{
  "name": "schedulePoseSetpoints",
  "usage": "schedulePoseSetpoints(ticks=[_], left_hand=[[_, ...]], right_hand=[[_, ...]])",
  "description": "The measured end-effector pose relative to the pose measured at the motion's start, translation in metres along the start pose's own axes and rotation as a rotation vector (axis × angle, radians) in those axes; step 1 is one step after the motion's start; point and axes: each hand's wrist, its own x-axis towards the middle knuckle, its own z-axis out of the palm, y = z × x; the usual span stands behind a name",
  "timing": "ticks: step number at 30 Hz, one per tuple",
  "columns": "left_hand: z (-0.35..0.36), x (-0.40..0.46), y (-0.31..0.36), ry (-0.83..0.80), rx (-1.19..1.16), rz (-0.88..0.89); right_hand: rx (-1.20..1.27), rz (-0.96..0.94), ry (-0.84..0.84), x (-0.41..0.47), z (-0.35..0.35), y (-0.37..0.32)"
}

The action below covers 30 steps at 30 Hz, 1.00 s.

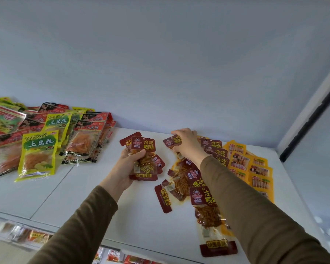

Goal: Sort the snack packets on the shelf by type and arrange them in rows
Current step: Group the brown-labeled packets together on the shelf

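On the white shelf (141,221) we see dark red packets (215,149) overlapping in a row at right, orange packets (259,168) beyond. Our left hand (126,164) grips a red stack (145,159); our right hand (187,143) pinches one red packet (172,141) at the far end. A mixed heap (46,138) lies far left.

Dark-red snack packets (187,180) lie loosely overlapped at centre-right of the white shelf (69,189), a row of orange packets (255,168) just right of them. Far left, green packets (39,151) and red-topped packets (84,141) sit mixed in a heap.
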Motion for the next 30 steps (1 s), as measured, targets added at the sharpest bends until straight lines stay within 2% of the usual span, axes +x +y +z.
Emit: schedulePoseSetpoints(ticks=[3,7,12,14,18,21,25,28,30], left_hand=[[0.002,0.001,0.000,0.001,-0.007,-0.001],[0.005,0.001,0.001,0.007,-0.017,-0.004],[0.004,0.000,0.001,0.006,-0.029,-0.009],[0.002,0.000,0.001,0.015,-0.037,-0.010],[0.001,0.001,0.001,0.059,-0.062,-0.012],[0.000,0.001,0.002,0.088,-0.067,-0.008],[-0.007,-0.001,0.005,0.078,-0.065,-0.005],[-0.011,-0.002,0.006,0.073,-0.045,-0.009],[-0.013,-0.004,0.005,0.080,-0.034,-0.003]], right_hand=[[0.179,0.075,0.068,0.000,-0.001,0.001],[0.294,0.179,0.011,0.004,-0.003,0.001],[0.643,0.315,-0.047,0.006,-0.007,0.000],[0.598,0.278,-0.045,0.004,-0.007,-0.002],[0.117,0.105,-0.165,-0.004,0.000,-0.023],[-0.080,0.109,-0.265,-0.002,0.009,-0.038],[0.152,0.264,-0.299,0.005,0.005,-0.039],[0.314,0.273,-0.216,0.003,0.003,-0.029],[0.471,0.253,-0.097,0.001,0.004,-0.023]])
